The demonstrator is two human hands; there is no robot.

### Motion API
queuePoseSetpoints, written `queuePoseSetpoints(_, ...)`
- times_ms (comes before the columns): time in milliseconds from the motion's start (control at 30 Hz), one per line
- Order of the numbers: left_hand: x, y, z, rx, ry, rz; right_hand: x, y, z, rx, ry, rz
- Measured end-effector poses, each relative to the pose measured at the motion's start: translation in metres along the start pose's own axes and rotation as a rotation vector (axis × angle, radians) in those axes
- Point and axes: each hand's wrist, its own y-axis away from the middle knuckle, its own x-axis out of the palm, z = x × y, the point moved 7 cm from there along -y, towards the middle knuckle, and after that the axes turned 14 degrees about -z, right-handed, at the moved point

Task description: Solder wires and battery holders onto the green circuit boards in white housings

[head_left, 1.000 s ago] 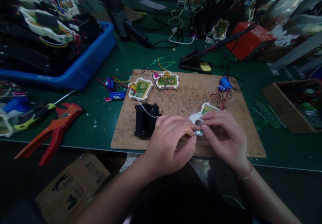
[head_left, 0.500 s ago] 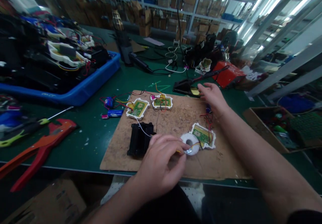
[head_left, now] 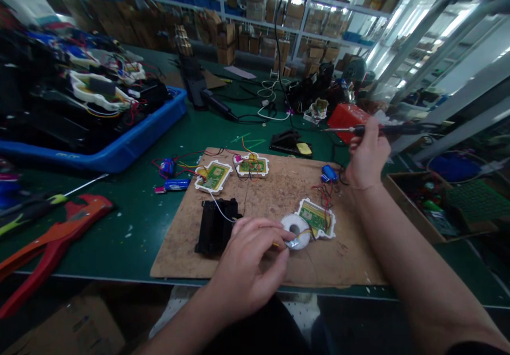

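Note:
My right hand (head_left: 368, 155) is raised over the right side of the bench, closed round a soldering iron (head_left: 358, 129) whose bare tip points left. The soldering iron stand (head_left: 285, 141) with its yellow sponge (head_left: 304, 148) sits behind the board. Low at centre, my left hand (head_left: 255, 256) pinches a thin yellow wire (head_left: 305, 233) at the edge of a white solder spool (head_left: 289, 225). The spool lies against a green circuit board in a white frame (head_left: 319, 219). Left of that hand is a black plastic housing (head_left: 215, 227), partly covered by the fingers.
Two more framed circuit boards (head_left: 214, 176) lie at the back of the brown work board (head_left: 179, 248). Blue batteries (head_left: 177, 185) sit left of it. Red-handled cutters (head_left: 75, 222), a full blue tray (head_left: 139, 148), a heat gun (head_left: 193, 81) and a parts carton (head_left: 414, 206) surround it.
My right hand has picked the soldering iron out of its stand and moved it up and to the right. My left hand stays at the spool. The view has shifted slightly.

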Motion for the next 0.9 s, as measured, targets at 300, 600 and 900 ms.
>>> queuePoseSetpoints(300, 0.002, -0.002, 0.004, 0.005, -0.016, -0.012, -0.106, 0.111, 0.045, 0.176, -0.268, -0.240)
queuePoseSetpoints(600, 0.001, -0.002, 0.004, -0.029, 0.014, -0.022, -0.126, 0.166, 0.043, 0.107, -0.335, -0.202)
queuePoseSetpoints(900, 0.001, -0.001, 0.004, -0.058, 0.020, -0.011, -0.126, 0.173, 0.051, -0.021, -0.284, -0.213)
